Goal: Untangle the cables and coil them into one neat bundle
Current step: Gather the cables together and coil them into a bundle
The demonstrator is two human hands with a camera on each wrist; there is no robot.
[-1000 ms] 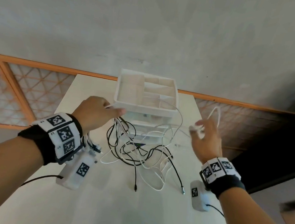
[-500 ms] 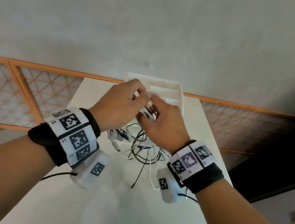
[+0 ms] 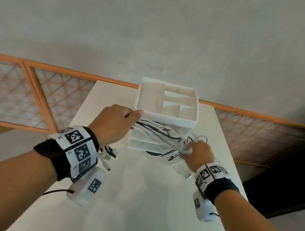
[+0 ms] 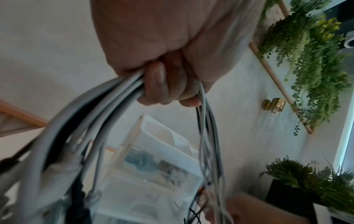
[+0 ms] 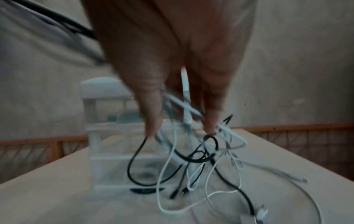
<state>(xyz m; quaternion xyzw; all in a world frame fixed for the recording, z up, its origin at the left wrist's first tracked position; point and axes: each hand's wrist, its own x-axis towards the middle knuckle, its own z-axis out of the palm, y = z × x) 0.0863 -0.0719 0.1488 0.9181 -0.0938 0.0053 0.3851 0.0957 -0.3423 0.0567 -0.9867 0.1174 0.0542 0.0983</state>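
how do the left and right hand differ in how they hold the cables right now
The left hand is a closed fist round the gathered cables; the right hand takes the strands between thumb and fingertips. The left hand sits higher, by the organizer top; the right hand is lower, near the table. Connector ends dangle under the left hand, loose loops under the right. Both hold the same cables.

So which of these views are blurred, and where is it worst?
Head view: mostly sharp, only the right hand and the cables smear. Left wrist view: cables near the lens are soft, the left hand clearer. Right wrist view: worst, dim and blurred all over.
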